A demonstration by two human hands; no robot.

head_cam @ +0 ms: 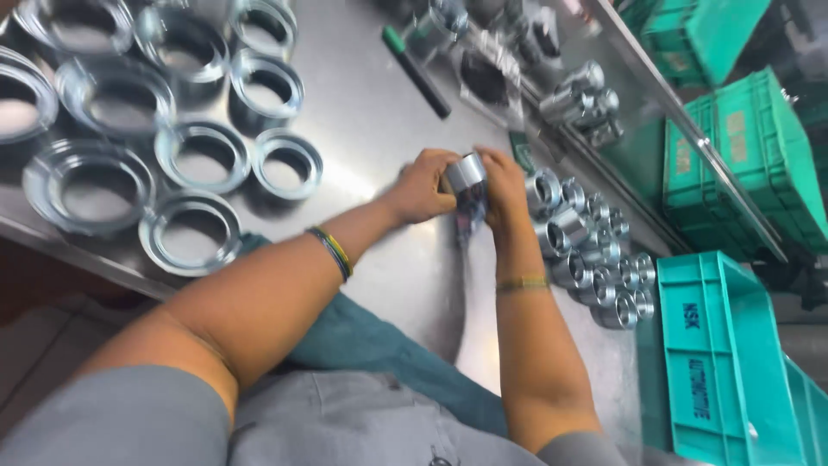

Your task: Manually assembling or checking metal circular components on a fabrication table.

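Left hand (pixel 423 185) and right hand (pixel 503 185) both closed round one small metal sleeve (pixel 467 171) above the worktop (pixel 379 121). Likely stiff, weighty, slick; grip by its sides. Similar sleeves (pixel 595 259) lie right.

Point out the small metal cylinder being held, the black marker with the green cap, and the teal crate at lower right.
small metal cylinder (pixel 467 170): head view, its shiny side wall between both hands.
black marker (pixel 420 75): head view, mid-barrel.
teal crate (pixel 720 362): head view, its flat side wall.
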